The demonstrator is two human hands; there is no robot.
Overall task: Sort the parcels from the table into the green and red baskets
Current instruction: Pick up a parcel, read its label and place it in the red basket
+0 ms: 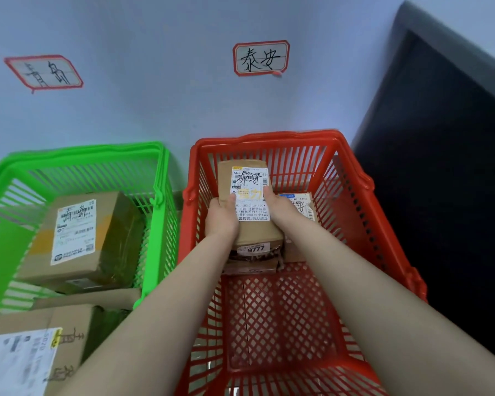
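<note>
Gripping parcel (249, 178) in red basket (269, 137), box (303, 205) alongside, green basket (97, 151) left

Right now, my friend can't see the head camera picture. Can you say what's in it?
A left hand and right hand hold a brown parcel inside the red basket, over another parcel. The green basket beside it has labelled boxes.

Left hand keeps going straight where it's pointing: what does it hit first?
Likely the far wall of the red basket. The left hand grips the parcel, which would reach it first; depth is unclear.
</note>
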